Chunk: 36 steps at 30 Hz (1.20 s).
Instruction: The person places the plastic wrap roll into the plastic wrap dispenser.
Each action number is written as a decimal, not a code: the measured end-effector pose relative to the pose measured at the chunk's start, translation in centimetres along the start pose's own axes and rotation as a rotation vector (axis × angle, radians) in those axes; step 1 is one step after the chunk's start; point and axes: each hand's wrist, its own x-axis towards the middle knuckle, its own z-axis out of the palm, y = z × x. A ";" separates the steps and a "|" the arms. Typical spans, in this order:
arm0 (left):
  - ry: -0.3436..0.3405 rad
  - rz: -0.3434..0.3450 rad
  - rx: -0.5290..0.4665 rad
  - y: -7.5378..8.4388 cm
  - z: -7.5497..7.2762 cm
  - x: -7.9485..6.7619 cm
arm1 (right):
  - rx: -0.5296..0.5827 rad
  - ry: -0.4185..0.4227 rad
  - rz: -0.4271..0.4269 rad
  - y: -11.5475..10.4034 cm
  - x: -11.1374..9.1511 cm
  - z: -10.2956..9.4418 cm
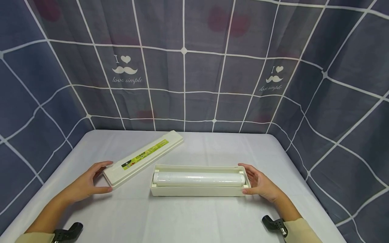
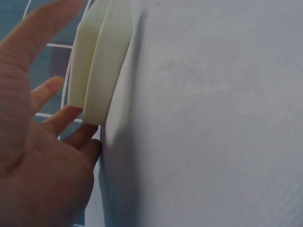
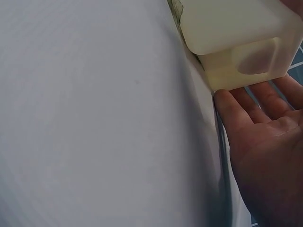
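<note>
Cream plastic lid (image 1: 143,158) cupped endwise by left hand (image 1: 86,182) – loose, steadying. Right hand (image 1: 261,184) likewise braced, fingers relaxed, against cream cling-film tray (image 1: 199,190) – nothing clasped.

White-clothed table (image 1: 194,216) stands before a blue-grey checked cloth backdrop (image 1: 194,84) on 3 sides.

cream lid (image 1: 143,158) lies angled left of open tray (image 1: 199,191) holding wrap roll (image 1: 198,179).

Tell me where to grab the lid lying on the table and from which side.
Take the lid at its near short end, where the left hand already rests. It lies flat and slanted, long and narrow, so a thumb-and-fingers grip across its width from the left looks easiest.
</note>
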 end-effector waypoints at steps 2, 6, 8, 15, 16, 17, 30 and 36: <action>-0.003 0.007 0.003 -0.1 0.0 0.1 | 0.004 -0.004 -0.006 0.1 0.0 -0.1; -0.026 0.001 0.013 -0.3 0.1 0.4 | 0.004 -0.007 -0.011 0.2 0.1 -0.2; -0.042 -0.013 0.020 -0.4 0.0 0.5 | 0.002 -0.007 -0.009 0.1 0.1 -0.1; -0.063 -0.047 0.054 -0.5 0.1 0.9 | -0.010 0.007 0.001 0.0 0.1 0.0; -0.066 -0.052 0.060 -0.5 0.2 0.9 | -0.014 0.009 0.003 -0.1 0.1 0.0; -0.068 -0.057 0.066 -0.5 0.2 0.9 | -0.017 0.011 0.005 -0.1 0.1 0.0; -0.082 -0.067 0.148 -0.4 0.3 1.5 | -0.018 0.008 0.005 0.0 0.2 0.0; -0.079 -0.058 0.165 -0.3 0.5 1.8 | -0.019 0.003 0.000 0.2 0.1 -0.1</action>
